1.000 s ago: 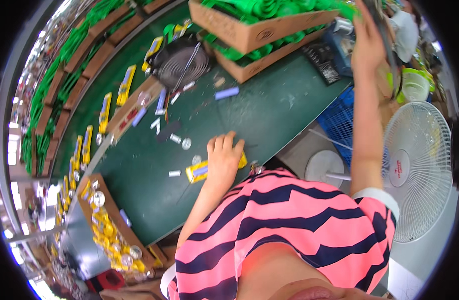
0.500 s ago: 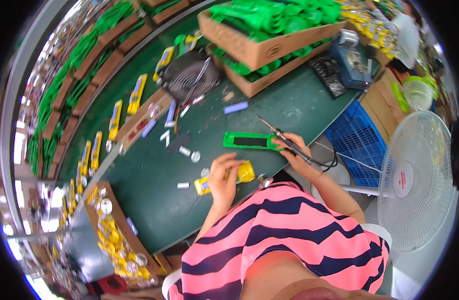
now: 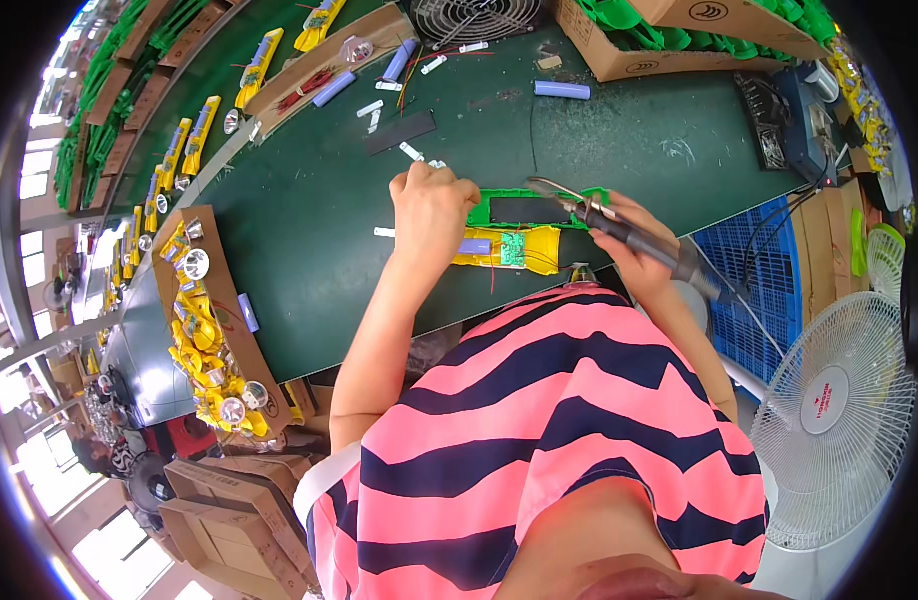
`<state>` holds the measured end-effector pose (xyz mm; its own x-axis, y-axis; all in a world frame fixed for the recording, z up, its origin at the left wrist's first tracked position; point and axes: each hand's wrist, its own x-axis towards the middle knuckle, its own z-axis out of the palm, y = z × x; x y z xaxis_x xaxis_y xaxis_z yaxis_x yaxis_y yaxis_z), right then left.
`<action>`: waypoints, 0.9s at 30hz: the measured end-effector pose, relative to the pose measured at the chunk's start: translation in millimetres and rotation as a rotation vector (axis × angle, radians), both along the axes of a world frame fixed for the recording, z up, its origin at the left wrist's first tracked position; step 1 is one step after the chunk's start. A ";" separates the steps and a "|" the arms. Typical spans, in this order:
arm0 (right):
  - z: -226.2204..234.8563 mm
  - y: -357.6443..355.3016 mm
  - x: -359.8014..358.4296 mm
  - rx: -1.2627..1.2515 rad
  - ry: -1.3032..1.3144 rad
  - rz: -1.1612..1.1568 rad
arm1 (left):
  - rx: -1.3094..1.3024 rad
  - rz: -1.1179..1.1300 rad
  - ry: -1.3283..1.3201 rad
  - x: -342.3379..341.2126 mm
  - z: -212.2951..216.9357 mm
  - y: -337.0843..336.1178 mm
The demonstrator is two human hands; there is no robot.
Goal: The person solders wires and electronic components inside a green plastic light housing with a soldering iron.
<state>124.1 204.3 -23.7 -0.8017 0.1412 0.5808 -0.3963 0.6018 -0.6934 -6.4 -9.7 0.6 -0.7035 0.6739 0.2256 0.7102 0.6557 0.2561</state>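
My right hand (image 3: 639, 245) grips a soldering iron (image 3: 644, 243) by its dark handle, its metal tip pointing left over a green plastic casing (image 3: 486, 212). A black strip (image 3: 529, 211) lies in that casing. Just in front is a yellow flashlight housing (image 3: 544, 250) holding a green circuit board (image 3: 513, 249), a purple battery cell (image 3: 476, 246) and thin wires. At the casing's left end my left hand (image 3: 427, 210) is closed, fingertips bent together; whatever they pinch is hidden. Small white parts (image 3: 411, 152) lie just beyond it.
Loose purple cells (image 3: 562, 90) and a black strip (image 3: 404, 133) lie farther back. A black fan (image 3: 476, 20) and cartons of green parts (image 3: 679, 62) stand behind. At left is a carton of yellow housings (image 3: 241, 330); at right are a blue crate (image 3: 744, 260) and a white fan (image 3: 829, 400).
The whole view has shifted. My left hand has moved off the yellow housing to the green casing's left end, uncovering the circuit board. My right hand still holds the soldering iron over the casing.
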 end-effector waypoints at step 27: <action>-1.7 -22.5 -22.9 -0.894 -0.616 -0.057 | -0.237 -0.035 -0.069 3.3 -6.1 16.6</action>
<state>101.2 181.8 -25.4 -0.8989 0.3597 -0.2502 0.1821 -0.2128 -0.9600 -3.1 6.9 -5.5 -0.6868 0.7268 0.0109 0.7201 0.6782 0.1467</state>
